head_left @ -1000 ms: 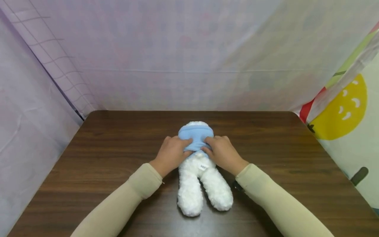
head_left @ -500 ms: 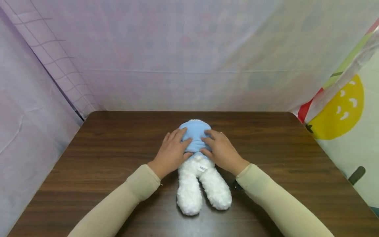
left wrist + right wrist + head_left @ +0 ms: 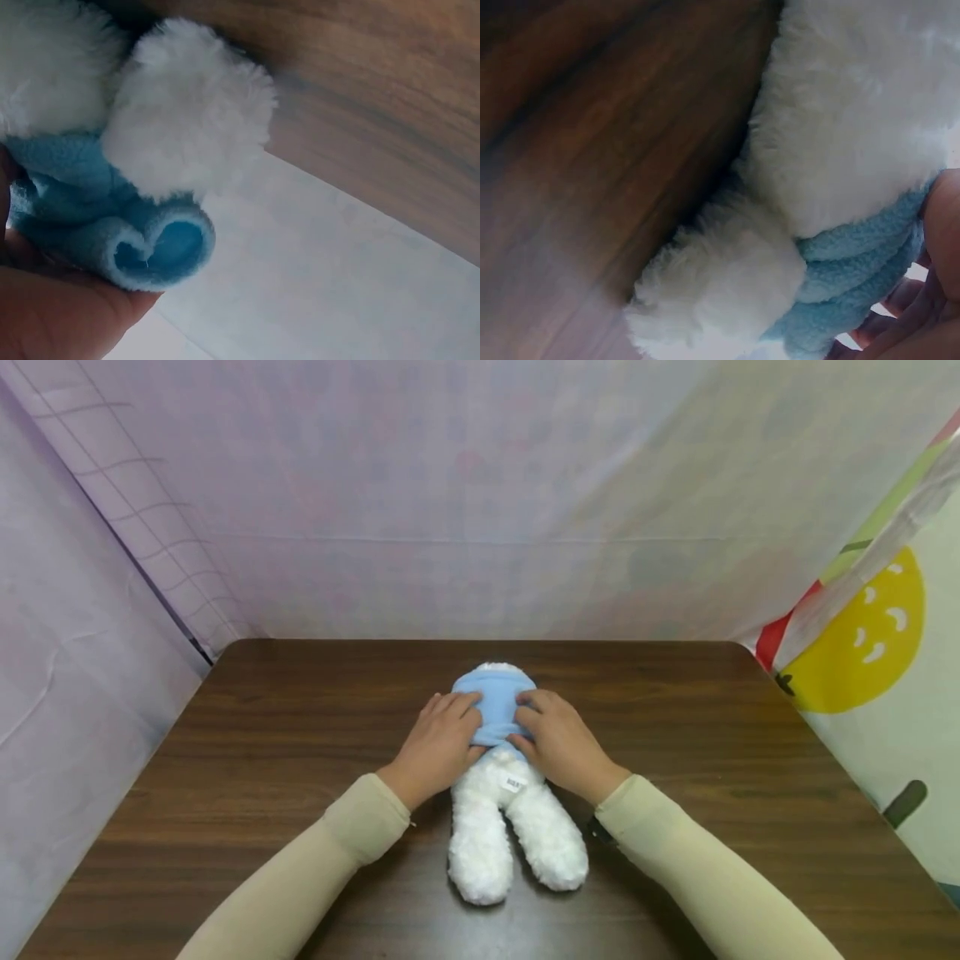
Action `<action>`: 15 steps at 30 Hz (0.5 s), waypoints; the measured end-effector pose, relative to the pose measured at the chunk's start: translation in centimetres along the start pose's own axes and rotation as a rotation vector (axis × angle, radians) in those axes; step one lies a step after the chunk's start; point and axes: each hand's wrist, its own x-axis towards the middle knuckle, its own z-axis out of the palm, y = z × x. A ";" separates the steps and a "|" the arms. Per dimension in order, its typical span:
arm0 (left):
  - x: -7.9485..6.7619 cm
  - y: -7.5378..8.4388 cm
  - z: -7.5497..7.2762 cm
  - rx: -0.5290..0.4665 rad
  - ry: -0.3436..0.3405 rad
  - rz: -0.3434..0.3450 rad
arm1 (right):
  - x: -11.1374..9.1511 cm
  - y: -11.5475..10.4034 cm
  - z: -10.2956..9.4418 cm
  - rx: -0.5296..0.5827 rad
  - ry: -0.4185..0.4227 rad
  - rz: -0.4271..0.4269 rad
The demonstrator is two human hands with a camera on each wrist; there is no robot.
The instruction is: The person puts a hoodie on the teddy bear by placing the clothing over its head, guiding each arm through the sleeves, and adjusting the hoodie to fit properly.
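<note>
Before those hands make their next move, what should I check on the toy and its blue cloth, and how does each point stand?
1. Toy lying on the table: ok.
2. Left hand on the blue cloth: ok, it grips the cloth's left side.
3. Right hand on the blue cloth: ok, it grips the opposite side.
4. Blue cloth smooth: not ok, both wrist views show it folded.
5. Label uncovered: ok, it shows nearer the camera than the cloth, though I can't read it.
6. Underside of the blue cloth: cannot tell, mostly hidden.
</note>
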 end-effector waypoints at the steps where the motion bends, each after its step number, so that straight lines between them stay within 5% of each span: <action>1: 0.0 0.1 0.0 0.009 0.014 0.008 | 0.0 0.0 0.0 -0.001 0.005 -0.010; 15: -0.3 0.6 0.3 0.076 0.099 0.062 | -0.2 -0.7 -0.2 -0.009 0.041 -0.049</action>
